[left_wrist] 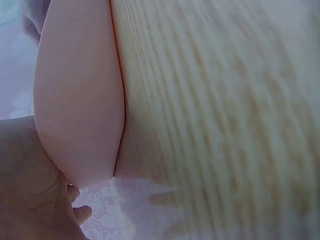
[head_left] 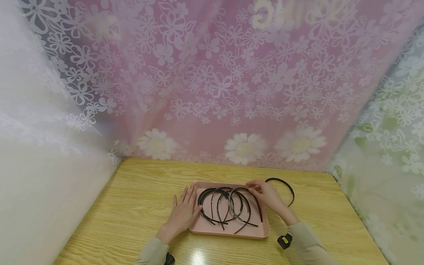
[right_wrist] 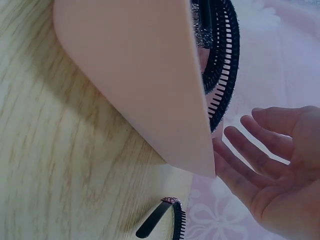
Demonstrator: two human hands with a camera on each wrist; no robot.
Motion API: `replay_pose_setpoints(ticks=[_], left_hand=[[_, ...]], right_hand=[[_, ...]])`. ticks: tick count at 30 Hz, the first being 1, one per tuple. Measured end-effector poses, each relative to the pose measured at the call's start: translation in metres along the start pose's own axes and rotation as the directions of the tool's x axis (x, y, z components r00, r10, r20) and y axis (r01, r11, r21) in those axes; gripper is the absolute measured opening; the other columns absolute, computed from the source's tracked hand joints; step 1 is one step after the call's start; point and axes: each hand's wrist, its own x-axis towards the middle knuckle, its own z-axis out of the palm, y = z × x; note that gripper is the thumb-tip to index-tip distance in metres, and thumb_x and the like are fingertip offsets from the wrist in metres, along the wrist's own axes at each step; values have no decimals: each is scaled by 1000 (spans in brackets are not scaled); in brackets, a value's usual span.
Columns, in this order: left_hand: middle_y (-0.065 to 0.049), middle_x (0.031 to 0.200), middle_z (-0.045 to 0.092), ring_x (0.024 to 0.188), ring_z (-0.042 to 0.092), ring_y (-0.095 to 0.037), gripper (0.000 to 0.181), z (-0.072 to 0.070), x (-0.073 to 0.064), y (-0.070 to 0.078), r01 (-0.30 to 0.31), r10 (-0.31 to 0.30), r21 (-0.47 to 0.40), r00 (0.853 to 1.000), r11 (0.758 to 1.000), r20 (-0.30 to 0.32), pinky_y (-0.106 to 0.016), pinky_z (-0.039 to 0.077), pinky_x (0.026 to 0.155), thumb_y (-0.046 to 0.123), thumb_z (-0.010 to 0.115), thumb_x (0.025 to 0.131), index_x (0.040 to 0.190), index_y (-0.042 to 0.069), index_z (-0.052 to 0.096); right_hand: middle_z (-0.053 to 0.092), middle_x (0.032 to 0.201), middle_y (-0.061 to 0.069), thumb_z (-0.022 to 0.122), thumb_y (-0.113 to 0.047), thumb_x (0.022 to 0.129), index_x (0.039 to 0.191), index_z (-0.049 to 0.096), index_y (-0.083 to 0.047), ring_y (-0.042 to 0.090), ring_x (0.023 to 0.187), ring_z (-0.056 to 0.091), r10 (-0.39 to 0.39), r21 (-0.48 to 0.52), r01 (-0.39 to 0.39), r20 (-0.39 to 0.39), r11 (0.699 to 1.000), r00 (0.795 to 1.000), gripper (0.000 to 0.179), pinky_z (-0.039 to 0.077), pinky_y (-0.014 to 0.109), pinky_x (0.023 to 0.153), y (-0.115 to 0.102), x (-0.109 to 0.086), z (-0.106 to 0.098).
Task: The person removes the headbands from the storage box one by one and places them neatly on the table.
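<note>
A pink tray point(head_left: 228, 235) on the table holds several black headbands point(head_left: 248, 206), overlapping one another, some toothed and some with glittery parts. My left hand point(head_left: 181, 215) rests along the tray's left rim, its fingers straight and thumb over the edge. In the left wrist view the palm lies against the tray's outer wall point(left_wrist: 80, 90). At the back right corner is my right hand point(head_left: 266, 195), fingers loosely bent. The right wrist view shows that hand point(right_wrist: 285, 165) with its fingertips right at the tray's corner, close to a toothed headband point(right_wrist: 230, 60), and nothing gripped.
One more black headband point(head_left: 291, 193) lies on the wooden table point(head_left: 139, 206) outside the tray, just beyond my right hand. A pink floral curtain point(head_left: 205, 121) hangs at the table's back edge, with pale sheets on both sides. Small black devices sit at both wrists.
</note>
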Motion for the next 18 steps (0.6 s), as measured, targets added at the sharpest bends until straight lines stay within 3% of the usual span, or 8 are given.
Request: replay_pose_setpoints(ticks=[18], left_hand=[[-19,166,24,150,25,-44,66,3,1,-2,-7,7,-6,1000,1000,-13,-76,18,112,33,53,106,158,-2,30]], right_hand=[[73,111,9,69,-10,96,122,72,-8,24,93,70,-42,-148,47,33,988,999,26,59,41,79,-1,5,11]])
